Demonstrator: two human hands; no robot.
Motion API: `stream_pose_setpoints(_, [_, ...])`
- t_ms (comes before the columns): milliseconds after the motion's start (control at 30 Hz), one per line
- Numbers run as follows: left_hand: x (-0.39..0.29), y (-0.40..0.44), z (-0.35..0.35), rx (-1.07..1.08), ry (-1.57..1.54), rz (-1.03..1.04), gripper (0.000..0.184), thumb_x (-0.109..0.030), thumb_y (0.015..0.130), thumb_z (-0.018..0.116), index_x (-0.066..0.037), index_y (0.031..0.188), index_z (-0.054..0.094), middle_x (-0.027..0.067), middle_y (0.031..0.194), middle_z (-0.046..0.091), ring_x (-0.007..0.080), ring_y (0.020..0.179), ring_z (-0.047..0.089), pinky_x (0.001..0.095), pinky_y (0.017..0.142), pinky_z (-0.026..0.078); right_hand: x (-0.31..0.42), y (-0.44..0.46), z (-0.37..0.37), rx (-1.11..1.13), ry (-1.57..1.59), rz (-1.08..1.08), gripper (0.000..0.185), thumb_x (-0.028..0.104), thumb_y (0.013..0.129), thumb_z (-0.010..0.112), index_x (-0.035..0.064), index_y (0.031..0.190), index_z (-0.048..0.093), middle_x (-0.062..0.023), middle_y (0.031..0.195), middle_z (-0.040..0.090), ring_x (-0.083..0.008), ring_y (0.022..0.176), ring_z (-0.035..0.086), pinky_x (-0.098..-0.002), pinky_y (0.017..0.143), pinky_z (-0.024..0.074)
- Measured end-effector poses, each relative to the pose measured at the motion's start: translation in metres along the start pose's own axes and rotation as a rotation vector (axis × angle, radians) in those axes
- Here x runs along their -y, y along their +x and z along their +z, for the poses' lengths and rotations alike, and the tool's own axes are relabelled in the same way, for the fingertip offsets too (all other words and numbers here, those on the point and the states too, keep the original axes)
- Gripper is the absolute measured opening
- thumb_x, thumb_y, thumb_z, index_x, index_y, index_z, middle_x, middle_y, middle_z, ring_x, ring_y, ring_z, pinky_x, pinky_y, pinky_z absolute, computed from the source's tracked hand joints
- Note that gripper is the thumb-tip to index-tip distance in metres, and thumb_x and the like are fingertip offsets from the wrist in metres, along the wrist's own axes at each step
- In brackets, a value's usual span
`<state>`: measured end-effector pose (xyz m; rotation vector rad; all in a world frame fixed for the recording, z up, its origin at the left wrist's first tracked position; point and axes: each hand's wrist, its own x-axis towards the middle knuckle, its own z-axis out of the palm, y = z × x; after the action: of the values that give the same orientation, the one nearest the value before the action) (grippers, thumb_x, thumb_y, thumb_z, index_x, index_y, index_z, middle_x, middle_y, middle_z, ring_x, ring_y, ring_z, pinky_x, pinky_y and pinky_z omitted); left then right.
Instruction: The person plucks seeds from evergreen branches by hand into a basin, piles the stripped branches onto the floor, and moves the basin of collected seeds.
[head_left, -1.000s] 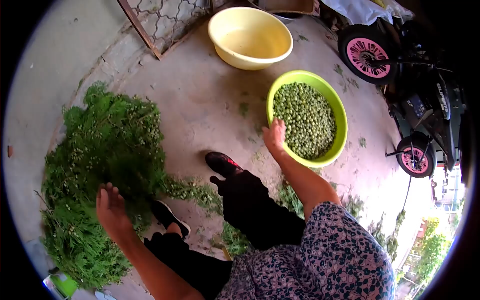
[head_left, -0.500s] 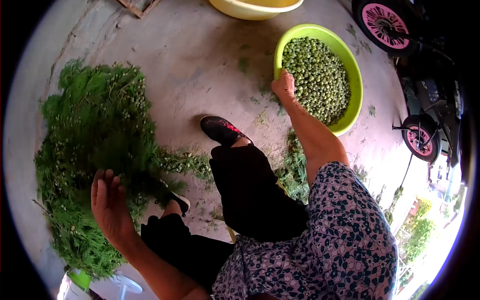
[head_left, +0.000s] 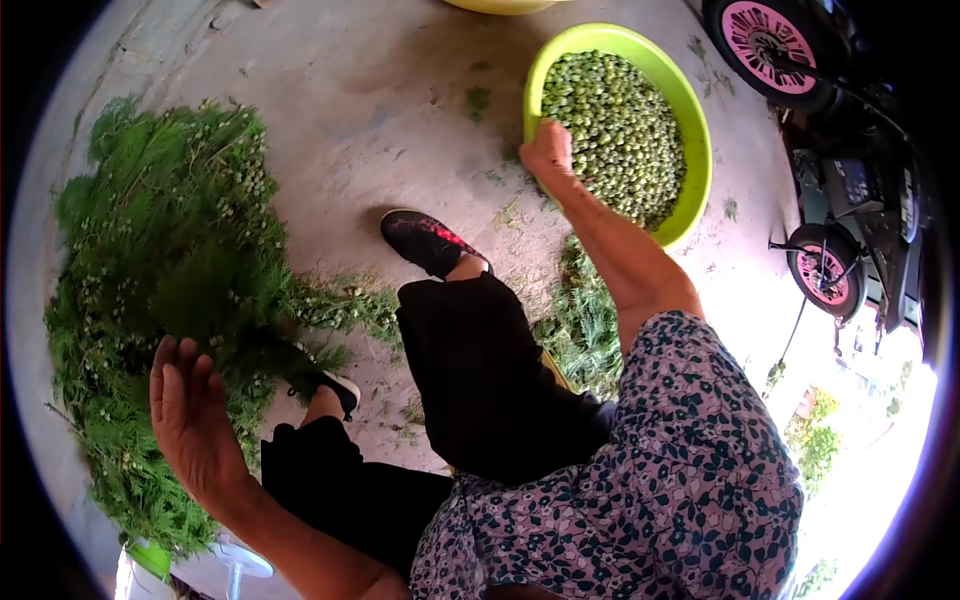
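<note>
My right hand (head_left: 550, 150) is closed over the near left rim of a lime-green basin (head_left: 703, 160). Small round green berries (head_left: 620, 135), a great many of them, fill the basin. On the other side, my left hand (head_left: 190, 425) is held up with its fingers stretched out, over the edge of a large pile of green feathery branches (head_left: 170, 230). Pale berries are dotted among those branches. A dark, blurred patch of foliage lies just past the left fingertips; whether the hand touches it I cannot tell.
My black shoes (head_left: 430, 240) rest on the concrete floor, with loose sprigs (head_left: 345, 305) between them. More cut greenery (head_left: 590, 335) lies beside my leg. A yellow tub (head_left: 505, 5) is at the top edge. Pink-wheeled vehicles (head_left: 770, 45) stand at the right.
The whole view has shifted, so the basin, pile and shoes appear further up and left. My right hand keeps its hold on the rim, and my left hand stays outstretched.
</note>
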<state>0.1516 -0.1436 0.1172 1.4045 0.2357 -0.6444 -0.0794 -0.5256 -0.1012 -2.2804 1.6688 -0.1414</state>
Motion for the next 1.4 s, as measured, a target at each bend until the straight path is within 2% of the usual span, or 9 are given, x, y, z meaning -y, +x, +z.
stream_pose_setpoints(433, [0.004, 0.006, 0.013, -0.015, 0.026, -0.004, 0.029, -0.014, 0.086, 0.052, -0.002, 0.112, 0.049, 0.0076, 0.097, 0.059, 0.0130, 0.081, 0.057, 0.0218, 0.068, 0.046, 0.156, -0.036, 0.048, 0.133, 0.224, 0.057, 0.017, 0.006, 0.061, 0.058, 0.0005, 0.077, 0.061, -0.0194, 0.076, 0.061, -0.0344, 0.075, 0.061, -0.0389, 0.065, 0.0496])
stream_pose_setpoints(833, [-0.010, 0.005, 0.008, -0.098, -0.125, 0.003, 0.028, -0.013, 0.084, 0.054, -0.001, 0.109, 0.051, 0.0090, 0.094, 0.060, 0.0141, 0.077, 0.058, 0.0223, 0.066, 0.046, 0.223, -0.041, 0.074, 0.183, 0.296, -0.375, 0.039, 0.022, 0.066, 0.067, 0.0007, 0.095, 0.050, -0.0171, 0.080, 0.059, -0.0343, 0.077, 0.058, -0.0388, 0.068, 0.0477])
stream_pose_setpoints(933, [-0.012, 0.002, 0.003, -0.107, -0.137, 0.022, 0.027, -0.012, 0.083, 0.055, -0.001, 0.107, 0.052, 0.0086, 0.093, 0.061, 0.0135, 0.076, 0.058, 0.0218, 0.066, 0.045, 0.164, -0.062, 0.025, -0.123, 0.302, -0.438, 0.050, 0.010, 0.066, 0.070, -0.0015, 0.109, 0.046, -0.0210, 0.111, 0.048, -0.0307, 0.108, 0.044, -0.0357, 0.087, 0.0419])
stream_pose_setpoints(1000, [-0.015, 0.000, 0.002, -0.111, -0.147, 0.011, 0.027, -0.012, 0.083, 0.055, -0.001, 0.107, 0.053, 0.0086, 0.093, 0.060, 0.0135, 0.076, 0.058, 0.0219, 0.066, 0.045, 0.096, -0.067, 0.007, -0.424, 0.265, -0.475, 0.058, -0.003, 0.063, 0.069, 0.0030, 0.114, 0.043, -0.0170, 0.113, 0.046, -0.0284, 0.108, 0.043, -0.0386, 0.090, 0.0416])
stream_pose_setpoints(1033, [-0.015, -0.002, 0.001, -0.121, -0.146, -0.007, 0.026, -0.011, 0.083, 0.055, -0.001, 0.107, 0.053, 0.0086, 0.092, 0.060, 0.0135, 0.076, 0.058, 0.0219, 0.065, 0.045, 0.056, -0.073, -0.007, -0.614, 0.203, -0.516, 0.067, 0.003, 0.061, 0.072, 0.0037, 0.119, 0.039, -0.0151, 0.111, 0.047, -0.0284, 0.111, 0.041, -0.0415, 0.096, 0.0343])
stream_pose_setpoints(1067, [-0.015, -0.003, 0.003, -0.134, -0.149, -0.005, 0.026, -0.011, 0.083, 0.055, -0.001, 0.107, 0.053, 0.0086, 0.092, 0.060, 0.0135, 0.076, 0.058, 0.0219, 0.065, 0.045, 0.015, -0.078, -0.012, -0.629, -0.041, -0.313, 0.064, 0.006, 0.065, 0.070, 0.0009, 0.119, 0.037, -0.0162, 0.111, 0.045, -0.0273, 0.104, 0.046, -0.0394, 0.087, 0.0438])
stream_pose_setpoints(1133, [-0.015, -0.006, 0.002, -0.118, -0.162, 0.015, 0.025, -0.010, 0.082, 0.055, 0.000, 0.106, 0.053, 0.0087, 0.092, 0.061, 0.0134, 0.075, 0.058, 0.0221, 0.065, 0.045, -0.036, -0.095, -0.025, -0.324, 0.446, 0.333, 0.059, 0.015, 0.070, 0.067, -0.0015, 0.118, 0.036, -0.0173, 0.106, 0.046, -0.0231, 0.087, 0.051, -0.0345, 0.068, 0.0528])
stream_pose_setpoints(1200, [-0.014, -0.007, -0.002, -0.098, -0.167, 0.020, 0.025, -0.010, 0.082, 0.055, 0.000, 0.105, 0.054, 0.0088, 0.092, 0.061, 0.0135, 0.075, 0.058, 0.0222, 0.064, 0.045, -0.075, -0.101, -0.005, 0.013, 1.124, 0.821, 0.045, 0.014, 0.077, 0.061, 0.0007, 0.113, 0.038, -0.0152, 0.106, 0.046, -0.0286, 0.089, 0.052, -0.0446, 0.075, 0.0506])
stream_pose_setpoints(1400, [-0.012, -0.013, -0.009, -0.054, -0.199, 0.028, 0.024, -0.009, 0.082, 0.055, 0.000, 0.104, 0.054, 0.0095, 0.092, 0.060, 0.0137, 0.074, 0.057, 0.0224, 0.064, 0.046, -0.065, -0.107, -0.002, 0.173, 1.362, 0.906, 0.035, 0.007, 0.080, 0.052, 0.0003, 0.112, 0.040, -0.0180, 0.106, 0.047, -0.0336, 0.099, 0.048, -0.0533, 0.080, 0.0451])
